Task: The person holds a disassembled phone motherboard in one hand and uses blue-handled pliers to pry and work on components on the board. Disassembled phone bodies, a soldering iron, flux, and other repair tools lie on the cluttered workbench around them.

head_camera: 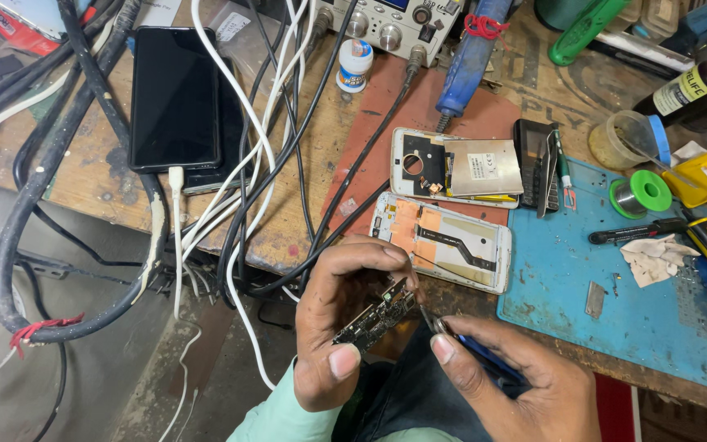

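From my feed I see the left hand (339,323) clamped on a small dark phone circuit board (376,315), thumb under its lower end and fingers curled over the top, holding it tilted in the air just in front of the worn wooden counter (108,192). The right hand (525,381) is closed around a thin blue-handled metal tool (472,348), its tip touching the board's upper right end. The two hands sit close together, nearly touching.

Just beyond them, at the counter's near edge, lies an opened white phone frame with an orange inner plate and a black flex strip (443,241). Behind that lies a second opened white phone body with a silver shield plate (456,168), both on a reddish mat (386,123). To the right lies a blue work mat (570,286) carrying a green spool of solder wire (641,193) and a crumpled white tissue (655,258). On the left of the counter lies a black smartphone with a white cable plugged in (175,98), with a tangle of black and white cables (247,164) just beside it.
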`<state>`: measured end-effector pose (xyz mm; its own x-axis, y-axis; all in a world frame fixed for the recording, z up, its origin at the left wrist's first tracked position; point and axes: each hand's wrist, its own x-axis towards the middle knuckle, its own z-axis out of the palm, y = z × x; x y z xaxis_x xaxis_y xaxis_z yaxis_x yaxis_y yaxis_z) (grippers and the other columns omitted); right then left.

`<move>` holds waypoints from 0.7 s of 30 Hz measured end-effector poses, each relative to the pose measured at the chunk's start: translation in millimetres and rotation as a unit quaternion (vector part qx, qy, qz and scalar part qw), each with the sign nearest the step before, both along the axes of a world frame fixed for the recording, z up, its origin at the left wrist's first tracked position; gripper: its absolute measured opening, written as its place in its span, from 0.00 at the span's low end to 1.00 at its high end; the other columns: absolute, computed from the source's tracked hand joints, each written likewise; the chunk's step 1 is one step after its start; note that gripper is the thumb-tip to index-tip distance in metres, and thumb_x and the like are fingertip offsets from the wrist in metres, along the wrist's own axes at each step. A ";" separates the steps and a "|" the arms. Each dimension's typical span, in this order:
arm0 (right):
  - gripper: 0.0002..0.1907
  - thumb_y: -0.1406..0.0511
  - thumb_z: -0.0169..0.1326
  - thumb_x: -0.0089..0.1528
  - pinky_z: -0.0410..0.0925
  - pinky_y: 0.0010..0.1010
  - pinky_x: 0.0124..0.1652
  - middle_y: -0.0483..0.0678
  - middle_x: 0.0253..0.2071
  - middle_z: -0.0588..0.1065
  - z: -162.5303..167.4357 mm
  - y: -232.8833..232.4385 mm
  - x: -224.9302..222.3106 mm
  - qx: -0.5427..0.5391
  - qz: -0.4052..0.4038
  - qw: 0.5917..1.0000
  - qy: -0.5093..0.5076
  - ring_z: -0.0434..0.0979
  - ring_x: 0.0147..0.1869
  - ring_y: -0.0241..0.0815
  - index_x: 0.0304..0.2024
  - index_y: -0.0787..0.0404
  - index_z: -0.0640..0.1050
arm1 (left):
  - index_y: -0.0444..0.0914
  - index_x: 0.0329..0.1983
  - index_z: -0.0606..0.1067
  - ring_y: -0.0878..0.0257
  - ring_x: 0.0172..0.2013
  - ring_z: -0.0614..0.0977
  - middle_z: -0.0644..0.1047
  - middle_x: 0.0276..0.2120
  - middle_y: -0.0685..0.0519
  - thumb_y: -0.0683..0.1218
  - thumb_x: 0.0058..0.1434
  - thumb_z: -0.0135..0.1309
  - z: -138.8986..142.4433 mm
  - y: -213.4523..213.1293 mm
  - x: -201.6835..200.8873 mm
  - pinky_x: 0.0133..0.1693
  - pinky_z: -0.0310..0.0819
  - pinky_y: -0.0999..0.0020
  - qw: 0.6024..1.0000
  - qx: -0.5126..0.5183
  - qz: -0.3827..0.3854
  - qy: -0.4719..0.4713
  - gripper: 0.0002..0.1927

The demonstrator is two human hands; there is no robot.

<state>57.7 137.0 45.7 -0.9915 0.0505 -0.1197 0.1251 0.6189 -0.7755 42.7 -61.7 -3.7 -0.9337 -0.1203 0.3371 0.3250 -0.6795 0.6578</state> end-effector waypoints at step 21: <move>0.15 0.58 0.69 0.58 0.77 0.28 0.45 0.47 0.36 0.84 12.1 -11.1 -7.3 0.095 0.049 0.993 0.055 0.86 0.42 0.36 0.43 0.59 0.88 | 0.32 0.56 0.70 0.53 0.48 0.81 0.76 0.49 0.39 0.60 0.62 0.48 11.0 -3.9 -2.9 0.50 0.75 0.62 0.944 -0.263 0.150 0.128 0.30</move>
